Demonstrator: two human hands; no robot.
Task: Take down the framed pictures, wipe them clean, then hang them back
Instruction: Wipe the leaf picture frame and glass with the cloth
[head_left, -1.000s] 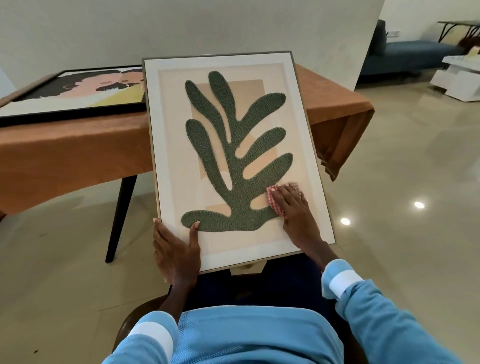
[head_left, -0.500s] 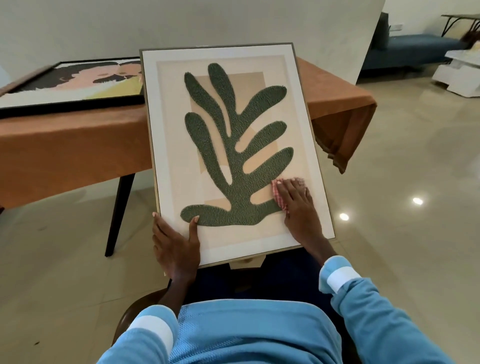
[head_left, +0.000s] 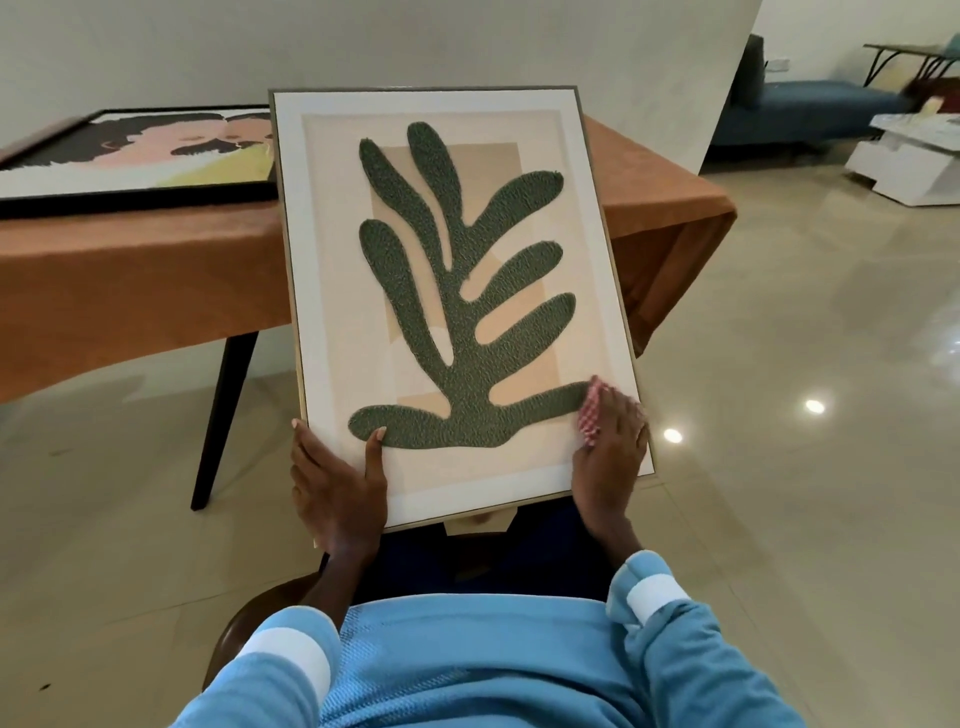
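Since a second ago, my right hand (head_left: 613, 447) has slid the cloth (head_left: 591, 415) down and to the right, from the middle of the leaf shape to the tip of its lowest right arm. It is now close to the right edge of the picture (head_left: 447, 291). My left hand (head_left: 337, 483) has stayed where it was.

My right fingers (head_left: 623, 415) lie close together and flat, pressing the red and white checked cloth on the glass. Only a small bit of cloth peeks out beside them. This hand looks a little blurred.

My left thumb (head_left: 375, 452) lies on the front of the picture and touches the bottom of the green leaf. My other left fingers curl round the left edge, and their tips are hidden behind it.

I hold the picture leaning on my lap, with its top tipped away from me. It has a thin gold frame, a white border and a big green leaf on a tan page.

Behind it stands a table (head_left: 130, 291) with a brown cover. A second picture (head_left: 135, 156) in a black frame lies flat on it, to the left. My blue sleeves show at the bottom.
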